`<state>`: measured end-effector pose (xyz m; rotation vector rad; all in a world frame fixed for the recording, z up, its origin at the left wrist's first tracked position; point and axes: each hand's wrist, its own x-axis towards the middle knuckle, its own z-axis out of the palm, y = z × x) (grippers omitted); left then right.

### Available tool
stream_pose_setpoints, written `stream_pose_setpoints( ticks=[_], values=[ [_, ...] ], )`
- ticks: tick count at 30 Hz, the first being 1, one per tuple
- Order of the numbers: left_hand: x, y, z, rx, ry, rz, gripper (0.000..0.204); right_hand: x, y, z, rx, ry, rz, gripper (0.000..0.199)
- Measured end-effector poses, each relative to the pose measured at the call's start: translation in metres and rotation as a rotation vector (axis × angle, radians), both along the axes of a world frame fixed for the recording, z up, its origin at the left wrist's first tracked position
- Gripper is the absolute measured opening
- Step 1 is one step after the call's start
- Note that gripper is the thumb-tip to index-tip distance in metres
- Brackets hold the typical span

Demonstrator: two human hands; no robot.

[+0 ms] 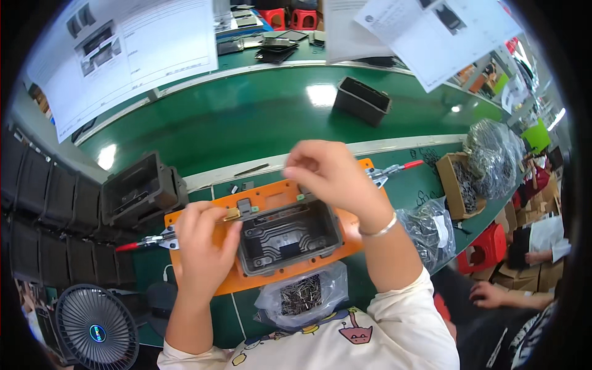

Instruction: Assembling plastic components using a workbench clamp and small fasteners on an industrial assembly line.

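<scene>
A black plastic housing (pixel 290 237) lies open side up in an orange fixture plate (pixel 271 196), with ribs and curved channels showing inside. At its left end, my left hand (pixel 200 246) pinches a small brass-coloured piece (pixel 232 214) between thumb and forefinger, close to a dark latch-like block (pixel 245 206). My right hand (pixel 327 176) is raised over the plate's far edge, its fingers curled in toward the thumb. Whatever those fingertips hold, if anything, cannot be made out. Red-handled toggle clamps (pixel 163 238) (pixel 385 175) sit at both ends of the plate.
A bag of metal pins (pixel 302 295) lies in front of the plate. Black housings (pixel 139 185) stand at left, beside stacked black bins and a fan (pixel 97 327). Another housing (pixel 362 102) sits on the green belt. At right are a parts carton (pixel 461 185), bags and another person's hand (pixel 487 295).
</scene>
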<state>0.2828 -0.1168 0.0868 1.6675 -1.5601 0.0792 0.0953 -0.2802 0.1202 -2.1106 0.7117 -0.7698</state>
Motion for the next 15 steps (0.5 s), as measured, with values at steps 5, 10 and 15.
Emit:
stream_pose_setpoints(
  ticks=[5,10,15],
  values=[
    [-0.028,-0.034,-0.001,0.082,-0.108,-0.188,0.034,-0.075,-0.004,-0.026,0.116,-0.023,-0.4,0.011],
    [-0.068,-0.07,-0.01,0.227,-0.315,-0.239,0.042,-0.132,-0.022,-0.076,-0.205,0.022,-1.063,0.035],
    [-0.083,-0.092,-0.025,0.286,-0.272,-0.166,0.032,-0.173,-0.062,-0.099,0.799,-1.022,-0.92,0.066]
  ],
)
